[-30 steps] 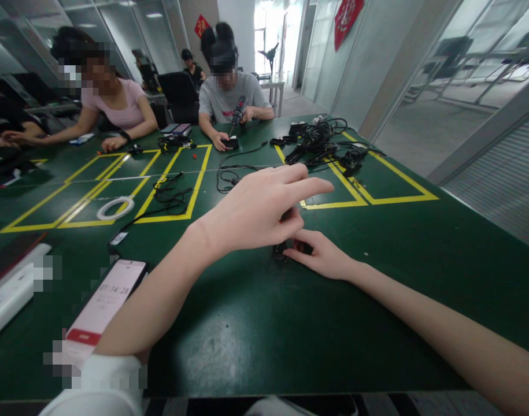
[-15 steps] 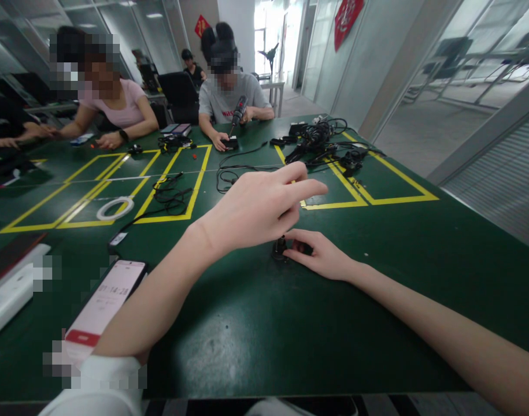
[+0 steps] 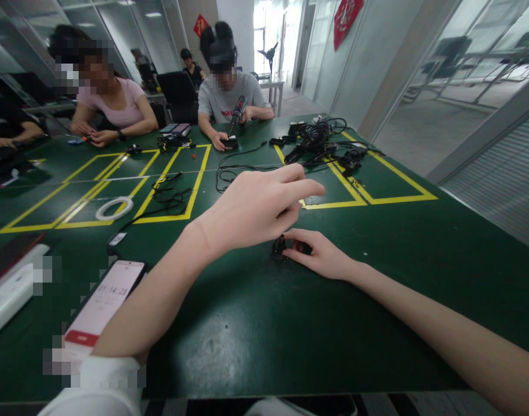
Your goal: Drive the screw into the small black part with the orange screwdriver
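My left hand (image 3: pixel 264 199) hangs over the table, back of the hand up, index finger stretched forward and the other fingers curled. Whatever its thumb and curled fingers close on is hidden behind the hand. Just below it, a small black piece with a round base (image 3: pixel 278 247) stands on the green table (image 3: pixel 333 335); a short thin shaft shows at its top, under my left hand. My right hand (image 3: pixel 318 254) rests on the tabletop, its thumb and fingertips closed on the right side of that black piece.
A phone (image 3: pixel 112 294) and a white power strip (image 3: pixel 13 300) lie at the left. Beyond are a white ring (image 3: pixel 114 208), black cable (image 3: pixel 171 193) and a heap of cables (image 3: pixel 316 138). Across the table, a person (image 3: pixel 232 95) holds a power drill (image 3: pixel 237 112); another person (image 3: pixel 117 104) sits left.
My two hands and the black piece have hardly moved. At the far left, the person in the pink top has drawn both hands together.
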The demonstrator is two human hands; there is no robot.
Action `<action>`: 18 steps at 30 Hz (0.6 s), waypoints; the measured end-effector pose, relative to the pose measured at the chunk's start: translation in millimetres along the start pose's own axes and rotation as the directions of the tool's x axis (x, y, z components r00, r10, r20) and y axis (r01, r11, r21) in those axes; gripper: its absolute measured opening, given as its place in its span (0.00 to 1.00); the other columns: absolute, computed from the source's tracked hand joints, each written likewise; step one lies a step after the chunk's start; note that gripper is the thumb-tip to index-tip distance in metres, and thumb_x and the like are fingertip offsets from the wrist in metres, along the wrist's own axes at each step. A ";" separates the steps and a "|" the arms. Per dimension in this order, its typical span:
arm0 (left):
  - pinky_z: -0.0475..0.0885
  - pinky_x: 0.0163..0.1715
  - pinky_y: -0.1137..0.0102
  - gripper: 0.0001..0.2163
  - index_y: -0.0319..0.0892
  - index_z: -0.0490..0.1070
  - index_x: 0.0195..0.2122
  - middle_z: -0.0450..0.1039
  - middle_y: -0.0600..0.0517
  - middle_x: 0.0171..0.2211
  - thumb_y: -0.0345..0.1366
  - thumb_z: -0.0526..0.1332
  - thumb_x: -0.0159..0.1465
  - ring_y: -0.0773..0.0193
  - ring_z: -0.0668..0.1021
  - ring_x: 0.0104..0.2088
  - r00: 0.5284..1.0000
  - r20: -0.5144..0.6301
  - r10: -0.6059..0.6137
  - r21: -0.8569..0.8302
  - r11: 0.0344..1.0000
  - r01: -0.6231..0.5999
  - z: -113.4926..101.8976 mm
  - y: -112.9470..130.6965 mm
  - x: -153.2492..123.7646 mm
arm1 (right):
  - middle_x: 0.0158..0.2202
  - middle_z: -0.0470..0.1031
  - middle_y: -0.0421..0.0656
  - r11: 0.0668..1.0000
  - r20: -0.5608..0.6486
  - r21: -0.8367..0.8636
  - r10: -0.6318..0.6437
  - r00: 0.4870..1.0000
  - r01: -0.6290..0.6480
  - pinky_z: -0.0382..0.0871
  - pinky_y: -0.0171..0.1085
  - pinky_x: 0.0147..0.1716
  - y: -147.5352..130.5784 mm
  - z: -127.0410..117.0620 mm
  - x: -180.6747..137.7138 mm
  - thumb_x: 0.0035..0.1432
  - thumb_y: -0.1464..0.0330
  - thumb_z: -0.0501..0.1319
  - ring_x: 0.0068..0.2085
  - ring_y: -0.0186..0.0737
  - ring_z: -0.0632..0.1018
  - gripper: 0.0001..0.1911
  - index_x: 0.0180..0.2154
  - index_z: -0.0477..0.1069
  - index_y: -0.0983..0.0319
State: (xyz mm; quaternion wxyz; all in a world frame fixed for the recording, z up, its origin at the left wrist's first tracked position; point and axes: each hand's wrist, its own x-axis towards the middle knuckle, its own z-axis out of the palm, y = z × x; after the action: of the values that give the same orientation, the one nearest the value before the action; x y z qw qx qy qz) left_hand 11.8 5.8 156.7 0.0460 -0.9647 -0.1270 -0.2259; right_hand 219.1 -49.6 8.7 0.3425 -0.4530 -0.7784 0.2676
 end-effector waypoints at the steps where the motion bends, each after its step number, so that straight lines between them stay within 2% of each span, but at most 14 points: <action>1: 0.70 0.35 0.69 0.17 0.42 0.77 0.55 0.77 0.48 0.46 0.30 0.53 0.70 0.64 0.78 0.37 1.000 0.005 0.000 -0.008 1.000 0.000 -0.8 0.4 0.0 | 0.36 0.81 0.44 1.000 0.003 0.002 -0.004 1.000 0.004 0.74 0.39 0.33 0.1 -0.1 0.0 0.68 0.60 0.63 0.31 0.40 0.78 0.13 0.48 0.77 0.61; 5: 0.71 0.38 0.68 0.18 0.40 0.78 0.53 0.77 0.48 0.42 0.27 0.54 0.66 0.63 0.78 0.39 0.999 0.025 0.029 -0.025 0.999 -0.028 -2.4 0.6 0.5 | 0.35 0.81 0.44 1.000 0.007 -0.013 -0.004 1.000 0.004 0.74 0.39 0.33 0.0 -0.5 0.1 0.69 0.61 0.63 0.31 0.41 0.78 0.12 0.46 0.78 0.60; 11: 0.70 0.35 0.70 0.17 0.42 0.77 0.54 0.77 0.48 0.47 0.30 0.52 0.71 0.65 0.79 0.38 1.000 0.015 -0.009 0.003 1.000 0.009 -1.4 -0.1 0.3 | 0.37 0.82 0.44 1.000 -0.002 -0.007 0.008 1.000 -0.008 0.75 0.39 0.33 0.6 0.3 0.2 0.68 0.60 0.63 0.31 0.40 0.78 0.14 0.49 0.77 0.61; 15: 0.72 0.38 0.68 0.17 0.40 0.78 0.53 0.77 0.48 0.43 0.31 0.55 0.68 0.62 0.79 0.39 0.999 0.033 0.016 -0.026 1.000 -0.015 -3.3 1.6 1.2 | 0.36 0.81 0.44 1.000 -0.003 -0.001 -0.008 1.000 0.008 0.74 0.39 0.33 0.7 0.5 0.3 0.69 0.60 0.63 0.31 0.40 0.77 0.12 0.47 0.78 0.61; 18: 0.72 0.38 0.68 0.18 0.40 0.78 0.54 0.77 0.47 0.45 0.28 0.53 0.67 0.62 0.79 0.39 1.000 0.029 0.004 -0.021 1.000 -0.003 -2.8 0.9 1.3 | 0.36 0.81 0.44 1.000 0.009 -0.009 0.003 1.000 -0.003 0.74 0.39 0.33 0.5 0.0 0.5 0.68 0.60 0.63 0.31 0.41 0.77 0.13 0.48 0.78 0.60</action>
State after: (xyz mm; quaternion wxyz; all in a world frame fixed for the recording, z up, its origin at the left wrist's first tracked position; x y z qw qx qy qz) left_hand 12.0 4.8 159.7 0.0343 -0.9686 -0.1235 -0.2132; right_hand 219.2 -49.0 8.6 0.3364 -0.4546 -0.7804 0.2666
